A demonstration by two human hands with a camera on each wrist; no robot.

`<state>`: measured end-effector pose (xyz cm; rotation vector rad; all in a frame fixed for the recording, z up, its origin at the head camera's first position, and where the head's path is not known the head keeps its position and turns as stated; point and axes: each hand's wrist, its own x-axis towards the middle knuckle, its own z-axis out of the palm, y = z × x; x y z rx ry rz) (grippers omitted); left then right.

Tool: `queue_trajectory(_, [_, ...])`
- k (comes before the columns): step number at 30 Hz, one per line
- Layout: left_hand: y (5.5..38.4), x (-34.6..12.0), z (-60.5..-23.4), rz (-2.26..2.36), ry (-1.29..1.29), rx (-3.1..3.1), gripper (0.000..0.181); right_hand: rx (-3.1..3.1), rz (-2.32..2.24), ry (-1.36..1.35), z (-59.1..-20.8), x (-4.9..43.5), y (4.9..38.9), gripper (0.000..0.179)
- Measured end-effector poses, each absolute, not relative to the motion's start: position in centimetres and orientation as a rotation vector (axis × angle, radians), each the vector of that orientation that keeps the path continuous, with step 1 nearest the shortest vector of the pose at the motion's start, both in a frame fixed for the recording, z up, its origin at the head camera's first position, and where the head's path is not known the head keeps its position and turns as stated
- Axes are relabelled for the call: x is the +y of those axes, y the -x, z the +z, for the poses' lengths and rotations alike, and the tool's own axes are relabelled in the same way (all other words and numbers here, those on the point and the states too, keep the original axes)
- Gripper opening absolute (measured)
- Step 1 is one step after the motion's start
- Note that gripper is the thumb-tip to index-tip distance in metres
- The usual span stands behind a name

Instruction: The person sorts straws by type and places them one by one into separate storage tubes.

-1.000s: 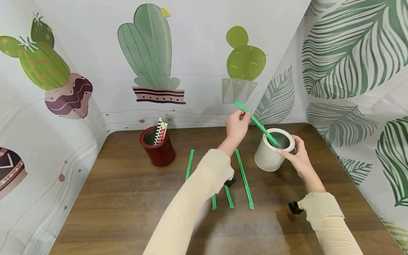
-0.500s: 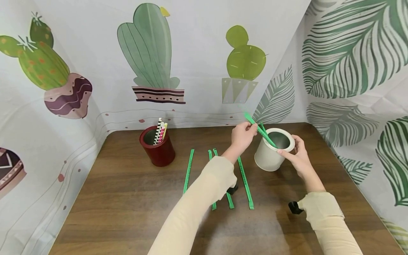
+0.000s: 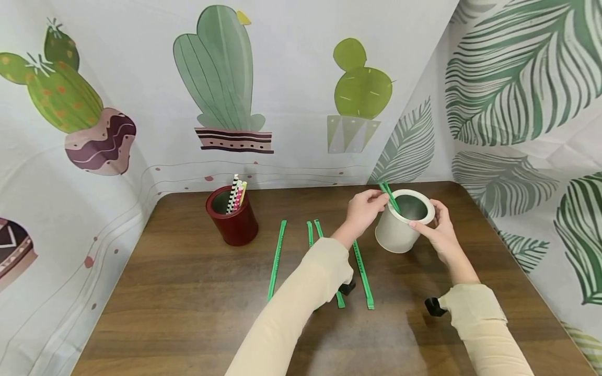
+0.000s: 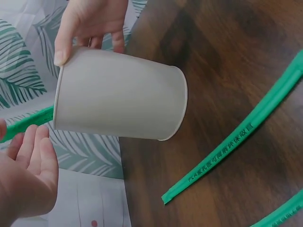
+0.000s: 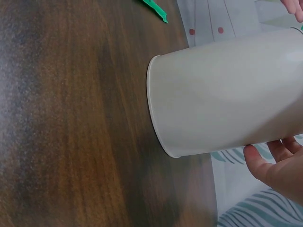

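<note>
A white canister (image 3: 400,232) stands upright at the right of the table. My right hand (image 3: 438,230) holds its rim from the right, thumb at the front and fingers behind. At the canister's left rim, my left hand (image 3: 364,211) pinches a green wrapped straw (image 4: 28,124) whose lower part is inside. Another green straw leans in the canister close beside it; the two overlap in the head view. Several more green wrapped straws (image 3: 277,261) lie on the table, partly hidden under my left forearm. In the right wrist view the canister's side (image 5: 222,94) fills the middle.
A dark red canister (image 3: 240,227) with several patterned sticks (image 3: 236,196) stands at the back left. The brown wooden table (image 3: 188,303) meets a printed cloth (image 3: 301,78) at its back edge.
My left hand has moved right and down to the white canister's rim, lowering the green straw into it from a slanted position. The right hand has stayed on the canister.
</note>
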<state>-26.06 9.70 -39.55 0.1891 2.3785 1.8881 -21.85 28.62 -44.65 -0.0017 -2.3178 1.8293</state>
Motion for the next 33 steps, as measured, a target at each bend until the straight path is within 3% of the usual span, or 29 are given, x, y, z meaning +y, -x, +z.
queue_trajectory(9, [26.4, 7.5, -40.7, 1.788, -0.265, 2.449, 0.032, -2.3, 1.819, -0.001, -44.5, 28.5, 21.8, 0.065])
queue_trajectory(33, [27.9, -3.7, -43.9, 1.695, -0.197, 2.539, 0.032, -2.295, 1.826, -0.001, -44.6, 28.5, 21.8, 0.065])
